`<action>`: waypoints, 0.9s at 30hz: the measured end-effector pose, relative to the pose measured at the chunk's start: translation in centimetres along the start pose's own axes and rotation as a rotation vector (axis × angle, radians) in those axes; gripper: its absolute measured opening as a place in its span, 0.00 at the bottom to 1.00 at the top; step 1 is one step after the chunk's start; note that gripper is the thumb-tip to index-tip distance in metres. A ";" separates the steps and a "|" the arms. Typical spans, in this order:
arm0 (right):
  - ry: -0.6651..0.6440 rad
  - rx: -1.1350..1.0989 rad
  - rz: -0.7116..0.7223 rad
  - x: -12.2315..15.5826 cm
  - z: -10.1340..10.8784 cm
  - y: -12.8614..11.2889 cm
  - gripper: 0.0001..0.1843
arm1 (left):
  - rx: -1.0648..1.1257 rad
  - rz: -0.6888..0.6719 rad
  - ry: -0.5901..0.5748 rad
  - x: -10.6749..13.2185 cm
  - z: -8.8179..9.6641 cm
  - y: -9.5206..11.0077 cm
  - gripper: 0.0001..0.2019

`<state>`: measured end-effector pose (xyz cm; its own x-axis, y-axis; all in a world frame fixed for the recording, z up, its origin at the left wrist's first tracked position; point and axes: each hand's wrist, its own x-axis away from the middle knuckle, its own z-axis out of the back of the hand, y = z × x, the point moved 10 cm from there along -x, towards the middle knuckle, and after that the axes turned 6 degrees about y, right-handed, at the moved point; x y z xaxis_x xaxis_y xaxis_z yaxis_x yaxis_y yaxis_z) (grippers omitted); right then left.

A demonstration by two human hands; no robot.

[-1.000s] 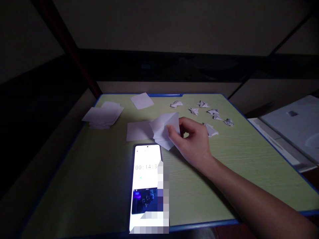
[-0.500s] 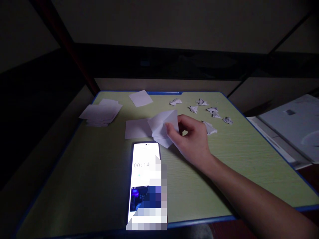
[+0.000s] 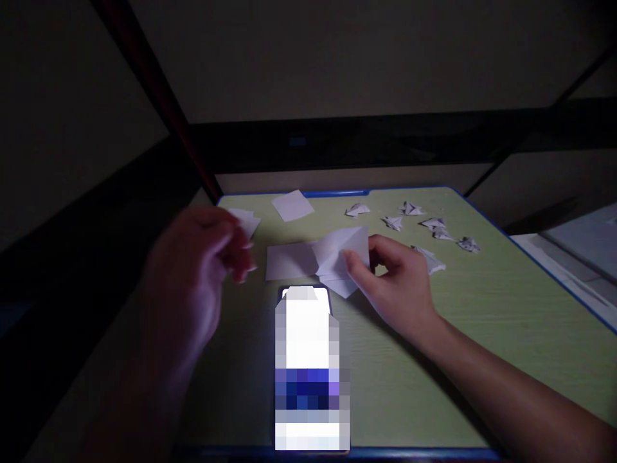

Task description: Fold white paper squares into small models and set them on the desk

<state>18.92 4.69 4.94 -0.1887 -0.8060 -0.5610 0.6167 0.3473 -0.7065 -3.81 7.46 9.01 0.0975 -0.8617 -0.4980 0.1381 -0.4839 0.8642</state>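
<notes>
My right hand [image 3: 400, 283] pinches a partly folded white paper [image 3: 340, 254] just above the green table [image 3: 482, 308]. A flat white sheet [image 3: 289, 260] lies to the left of that paper, touching it. My left hand [image 3: 193, 276] hovers blurred over the table's left side, fingers loosely curled toward the flat sheet, with nothing seen in them. A lit phone [image 3: 308, 366] lies face up near the front edge, between my two arms.
Several small folded paper figures [image 3: 434, 225] are scattered at the back right. A loose white square [image 3: 292, 206] lies at the back, and a paper stack [image 3: 245, 222] shows behind my left hand. A white object [image 3: 583, 244] sits off the table's right edge. The surroundings are dark.
My left hand has come into view from the left and reaches toward the papers. My right hand keeps its hold on the folded paper. The view has shifted slightly.
</notes>
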 end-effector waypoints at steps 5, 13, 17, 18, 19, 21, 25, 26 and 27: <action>0.023 -0.053 -0.095 -0.1 0.5 1.1 0.11 | -0.107 0.084 -0.271 0.9 -7.5 -2.1 0.13; 0.017 -0.014 -0.036 0.0 0.3 0.4 0.10 | -0.214 -0.035 -0.265 2.8 -8.3 -4.2 0.04; -0.020 -0.021 -0.012 0.2 -0.3 0.2 0.09 | -0.332 -0.148 -0.273 3.4 -8.2 -3.7 0.07; -0.026 -0.022 -0.011 0.3 -0.4 0.2 0.09 | -0.360 -0.174 -0.271 3.5 -8.2 -3.4 0.07; -0.029 -0.021 -0.006 0.3 -0.4 0.2 0.09 | -0.381 -0.200 -0.265 3.5 -8.2 -3.2 0.08; -0.036 -0.019 0.002 0.3 -0.6 0.1 0.10 | -0.396 -0.243 -0.244 3.5 -8.1 -2.7 0.09; -0.055 -0.019 0.009 0.4 -0.9 0.1 0.11 | -0.387 -0.316 -0.210 3.6 -8.0 -2.0 0.10; -0.056 -0.016 0.007 0.4 -0.9 0.1 0.11 | -0.386 -0.331 -0.210 3.6 -8.0 -1.9 0.10; -0.055 -0.011 0.006 0.4 -0.9 0.1 0.11 | -0.386 -0.345 -0.210 3.7 -8.1 -1.9 0.10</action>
<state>18.22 4.84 4.21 -0.1430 -0.8288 -0.5410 0.6091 0.3572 -0.7082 4.24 6.40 4.98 -0.2102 -0.6945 -0.6881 0.4818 -0.6860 0.5452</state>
